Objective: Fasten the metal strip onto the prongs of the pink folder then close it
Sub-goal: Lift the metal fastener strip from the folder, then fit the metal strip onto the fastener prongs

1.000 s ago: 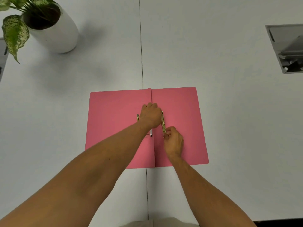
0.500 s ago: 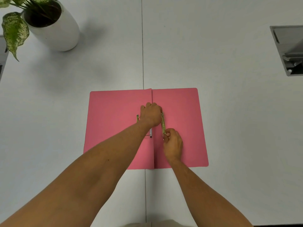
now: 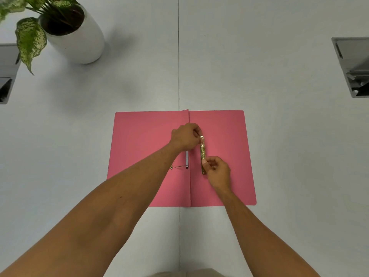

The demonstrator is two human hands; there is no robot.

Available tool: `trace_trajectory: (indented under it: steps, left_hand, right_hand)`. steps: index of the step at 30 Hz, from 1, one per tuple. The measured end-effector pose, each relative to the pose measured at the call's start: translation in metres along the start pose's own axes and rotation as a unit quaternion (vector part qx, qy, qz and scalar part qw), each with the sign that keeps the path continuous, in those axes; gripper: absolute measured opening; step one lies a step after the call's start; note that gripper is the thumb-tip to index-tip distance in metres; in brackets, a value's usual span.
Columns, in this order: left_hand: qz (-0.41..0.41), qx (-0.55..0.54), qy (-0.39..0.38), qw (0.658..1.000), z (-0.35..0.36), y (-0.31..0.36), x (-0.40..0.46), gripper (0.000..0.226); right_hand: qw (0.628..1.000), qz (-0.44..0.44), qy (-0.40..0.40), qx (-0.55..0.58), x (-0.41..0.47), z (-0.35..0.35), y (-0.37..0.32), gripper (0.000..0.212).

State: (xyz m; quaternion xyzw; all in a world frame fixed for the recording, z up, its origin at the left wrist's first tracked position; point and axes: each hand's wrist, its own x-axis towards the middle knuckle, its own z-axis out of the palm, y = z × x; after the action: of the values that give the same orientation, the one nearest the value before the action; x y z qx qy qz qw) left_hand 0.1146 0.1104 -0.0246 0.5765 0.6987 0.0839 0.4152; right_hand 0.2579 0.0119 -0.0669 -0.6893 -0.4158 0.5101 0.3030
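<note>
The pink folder (image 3: 143, 140) lies open and flat on the white table. A gold metal strip (image 3: 202, 152) runs lengthwise just right of the fold. My left hand (image 3: 184, 136) pinches the strip's far end, and my right hand (image 3: 216, 171) grips its near end between thumb and fingers. A thin gold prong (image 3: 177, 167) lies flat on the left flap, pointing left from a hole by the fold. A white strip (image 3: 187, 157) shows along the fold. The far prong is hidden under my left hand.
A white pot with a speckled green plant (image 3: 75, 37) stands at the far left. Grey recessed cable boxes sit at the right edge (image 3: 353, 66) and at the left edge (image 3: 8, 72). A seam (image 3: 179, 56) divides the table down the middle.
My left hand has shifted right onto the strip's far end. My right hand has closed higher on the near end. The near prong on the left flap has come into sight.
</note>
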Motion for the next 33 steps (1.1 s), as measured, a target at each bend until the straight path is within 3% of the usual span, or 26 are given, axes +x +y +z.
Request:
trace_trajectory:
  steps: [5, 9, 14, 21, 33]
  left_hand:
    - [0.032, -0.081, -0.015, 0.996, -0.011, -0.011, -0.008, 0.017]
    - [0.058, -0.158, 0.03, 0.985, -0.02, -0.025, -0.017, 0.015]
    - [-0.029, -0.355, 0.137, 0.924, -0.026, -0.054, -0.024, 0.02]
    - [-0.05, -0.39, 0.055, 0.918, -0.007, -0.073, -0.029, 0.025]
    - [-0.021, -0.341, 0.074, 0.937, 0.007, -0.07, -0.024, 0.018]
  right_hand:
    - [0.996, 0.006, -0.059, 0.071, -0.001, -0.005, -0.016, 0.007]
    - [0.99, 0.024, -0.097, 0.098, -0.001, 0.002, -0.022, 0.007]
    - [0.984, 0.055, -0.112, 0.129, -0.001, 0.011, -0.033, 0.007]
    - [0.978, 0.079, -0.126, 0.143, 0.003, 0.024, -0.044, 0.006]
    - [0.979, 0.084, -0.141, 0.124, 0.011, 0.032, -0.057, 0.006]
